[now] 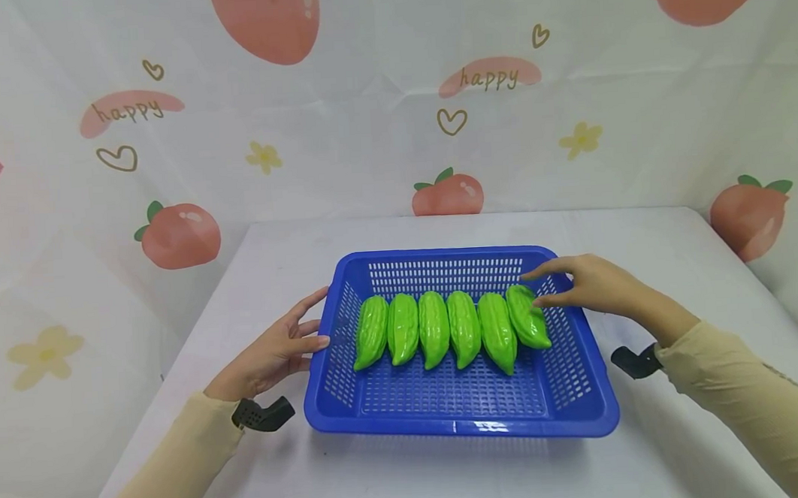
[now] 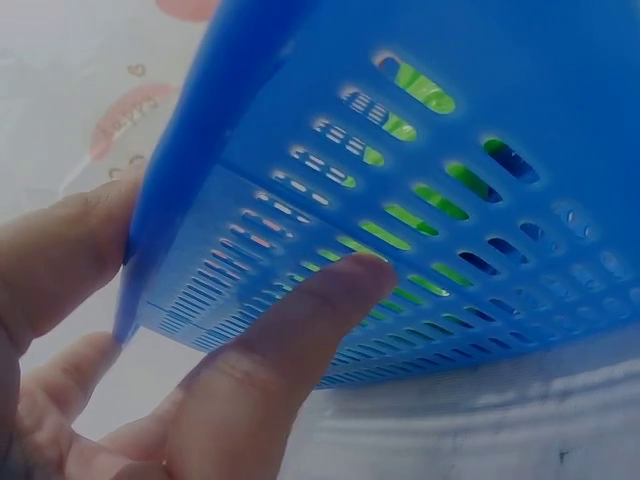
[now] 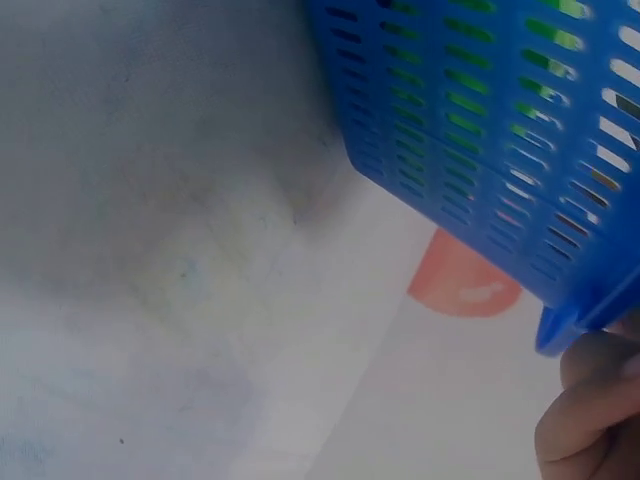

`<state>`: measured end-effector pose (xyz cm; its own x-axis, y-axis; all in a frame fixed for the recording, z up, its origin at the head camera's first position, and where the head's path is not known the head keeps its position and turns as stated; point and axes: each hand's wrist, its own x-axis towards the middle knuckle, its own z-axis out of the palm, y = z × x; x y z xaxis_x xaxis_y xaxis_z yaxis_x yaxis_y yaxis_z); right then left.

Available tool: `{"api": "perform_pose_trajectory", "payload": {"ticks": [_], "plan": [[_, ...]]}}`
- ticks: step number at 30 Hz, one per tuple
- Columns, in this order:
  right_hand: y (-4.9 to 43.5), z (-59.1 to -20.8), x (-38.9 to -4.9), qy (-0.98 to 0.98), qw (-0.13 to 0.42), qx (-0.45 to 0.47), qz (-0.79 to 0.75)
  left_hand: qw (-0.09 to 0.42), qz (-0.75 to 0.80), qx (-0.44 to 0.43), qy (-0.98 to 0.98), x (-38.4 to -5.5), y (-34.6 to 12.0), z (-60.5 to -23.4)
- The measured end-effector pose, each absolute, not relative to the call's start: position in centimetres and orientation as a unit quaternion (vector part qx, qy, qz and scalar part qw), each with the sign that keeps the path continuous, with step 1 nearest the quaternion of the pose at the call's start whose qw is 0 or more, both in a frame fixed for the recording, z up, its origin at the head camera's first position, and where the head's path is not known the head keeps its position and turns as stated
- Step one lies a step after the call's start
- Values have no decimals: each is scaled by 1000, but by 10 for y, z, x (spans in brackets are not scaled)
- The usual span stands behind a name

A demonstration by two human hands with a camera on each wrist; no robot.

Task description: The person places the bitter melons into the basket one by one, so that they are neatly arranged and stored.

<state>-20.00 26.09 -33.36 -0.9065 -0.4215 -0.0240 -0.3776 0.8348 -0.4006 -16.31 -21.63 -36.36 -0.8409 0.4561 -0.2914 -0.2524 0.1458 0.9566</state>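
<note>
A blue perforated plastic basket (image 1: 449, 428) holds a row of several glossy green bitter melons (image 1: 433, 330). At its left side, my left hand (image 1: 269, 353) rests fingertips against the rim and outer wall. A fingertip (image 2: 365, 280) touches the slotted wall in the left wrist view. My right hand (image 1: 597, 287) reaches over the right rim, thumb and forefinger apart at the upper end of the rightmost bitter melon (image 1: 528, 321), which tilts away from the others. In the right wrist view, only curled fingers (image 3: 590, 400) show by the rim.
The basket stands on a white-covered table (image 1: 302, 472). A white cloth backdrop (image 1: 366, 130) with peach, heart and flower prints rises behind it and along the sides. Black wrist mounts (image 1: 264, 415) sit at both sleeve cuffs, near the basket's sides.
</note>
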Motion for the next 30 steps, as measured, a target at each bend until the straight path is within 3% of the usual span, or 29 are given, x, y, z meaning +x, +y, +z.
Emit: {"api": "perform_pose_trajectory", "payload": {"ticks": [10, 22, 30], "plan": [[264, -324, -195, 936, 22, -229, -265, 236, 528, 95, 811, -160, -225, -349], [265, -311, -180, 917, -22, -271, -291, 78, 386, 135, 909, -138, -214, -305], [262, -291, -160, 903, -77, -301, -295, 11, 371, 155, 915, -115, -192, -287]]}}
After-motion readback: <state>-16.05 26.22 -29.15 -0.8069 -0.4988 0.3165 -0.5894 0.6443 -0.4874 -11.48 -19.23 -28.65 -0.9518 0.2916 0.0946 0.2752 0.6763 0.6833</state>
